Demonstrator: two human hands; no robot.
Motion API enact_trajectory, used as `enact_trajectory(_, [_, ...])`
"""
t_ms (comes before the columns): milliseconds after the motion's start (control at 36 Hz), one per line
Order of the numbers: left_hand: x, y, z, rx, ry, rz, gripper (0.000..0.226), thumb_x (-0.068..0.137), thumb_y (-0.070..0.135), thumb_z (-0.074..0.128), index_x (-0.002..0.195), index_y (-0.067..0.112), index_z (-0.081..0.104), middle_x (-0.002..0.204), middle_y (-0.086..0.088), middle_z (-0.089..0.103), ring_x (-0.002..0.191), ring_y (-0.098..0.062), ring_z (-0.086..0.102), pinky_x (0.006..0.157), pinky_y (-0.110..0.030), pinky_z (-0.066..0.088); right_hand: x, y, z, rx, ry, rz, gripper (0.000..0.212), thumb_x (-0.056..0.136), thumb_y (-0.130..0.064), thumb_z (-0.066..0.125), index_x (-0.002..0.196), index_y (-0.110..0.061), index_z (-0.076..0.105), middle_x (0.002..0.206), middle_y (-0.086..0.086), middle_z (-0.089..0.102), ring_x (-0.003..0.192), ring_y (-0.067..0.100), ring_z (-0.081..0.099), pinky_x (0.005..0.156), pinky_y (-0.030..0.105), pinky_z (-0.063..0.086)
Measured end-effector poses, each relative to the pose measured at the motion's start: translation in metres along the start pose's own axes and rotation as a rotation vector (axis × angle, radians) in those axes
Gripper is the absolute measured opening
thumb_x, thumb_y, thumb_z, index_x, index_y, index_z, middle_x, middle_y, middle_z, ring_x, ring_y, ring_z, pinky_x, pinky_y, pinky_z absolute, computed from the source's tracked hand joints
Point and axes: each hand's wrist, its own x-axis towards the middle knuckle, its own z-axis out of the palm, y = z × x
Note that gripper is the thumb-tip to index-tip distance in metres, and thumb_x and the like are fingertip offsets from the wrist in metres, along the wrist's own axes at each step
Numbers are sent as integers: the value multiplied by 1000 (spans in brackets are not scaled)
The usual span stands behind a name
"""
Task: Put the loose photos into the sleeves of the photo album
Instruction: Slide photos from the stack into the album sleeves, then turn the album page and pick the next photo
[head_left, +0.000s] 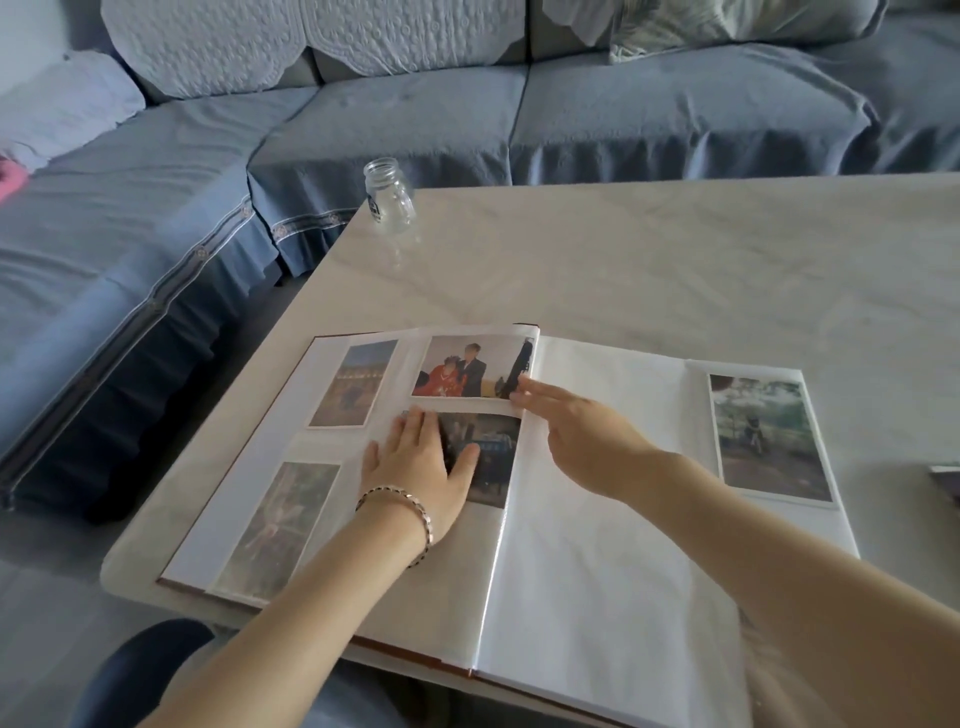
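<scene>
5 photos (353, 384) | 1 album (597, 545) | 1 jar (388, 197) | left hand (415, 457) flat, right hand (582, 431) fingers straight

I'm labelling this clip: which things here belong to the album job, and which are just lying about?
Job: photo album, dark photo under left hand, couple photo at right hand.
Lying about: glass jar, sofa, dark object far right.

One photo album (597, 545) lies open at centre frame with five photos in view: four photos (470, 366) centre left, one at right. One glass jar (389, 200) upper centre. Two hands: left hand (421, 460), right hand (579, 434). One bracelet (415, 506).
</scene>
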Motion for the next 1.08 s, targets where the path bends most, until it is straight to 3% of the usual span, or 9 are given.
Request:
enact_trajectory(139, [-17,38,-11,-163,203,289,31,92,23,52,121,12,58,140,-3,44,126,-24,44,104,-34,35,-45,18,-18,-15,58,44,38,95,-11,40,126,-25,56,136,-10,50,127,12,44,104,21,30])
enact_trajectory(194, [-24,57,-9,-214,267,435,22,87,14,61,107,7,67,120,-6,62,108,-27,60,92,-33,44,-68,33,-27,-43,109,81,36,94,-13,43,123,-25,59,131,-10,55,122,11,48,103,23,34])
enact_trajectory(306, [-35,96,-3,-280,151,559,21,87,23,53,95,14,70,93,-1,70,86,-23,65,77,-30,52,-120,70,-46,-46,227,230,31,91,-11,49,116,-22,65,122,-9,61,108,11,57,91,23,41])
enact_trajectory(417, [-43,125,6,-207,56,613,20,95,30,46,104,26,64,98,9,67,91,-14,59,77,-22,44,-170,111,-58,-129,406,419,28,86,-11,59,113,-15,67,122,0,61,112,22,56,91,28,41])
enact_trajectory(528, [-47,143,9,-181,44,620,20,95,33,43,106,32,61,98,12,64,91,-9,57,75,-20,40,-201,147,-66,-216,415,637,50,81,-28,68,127,-11,56,138,7,48,128,28,43,104,36,33])
enact_trajectory(639, [-46,150,12,-175,29,598,19,94,33,46,102,32,63,89,16,61,90,-8,57,73,-21,41,-216,170,-63,-283,313,807,70,84,-46,59,142,-16,33,142,7,39,135,24,32,109,34,27])
enact_trajectory(917, [-39,148,9,-221,-73,519,14,92,27,53,96,28,66,85,14,65,84,-11,61,79,-30,50,-224,167,-75,-306,309,801,31,93,-42,44,110,-20,58,107,2,65,100,26,59,67,27,36])
enact_trajectory(1000, [-38,146,12,-293,-113,503,17,90,24,55,81,38,60,80,19,64,80,-7,62,77,-25,50,-226,164,-72,-338,508,701,21,95,-18,47,99,-15,67,97,6,70,86,30,63,64,28,39])
enact_trajectory(1083, [-39,147,15,-479,-180,452,23,90,19,56,74,35,61,72,13,69,70,-2,64,73,-17,49,-224,149,-71,-460,805,361,24,74,5,64,92,-7,74,90,6,73,79,27,69,72,26,48])
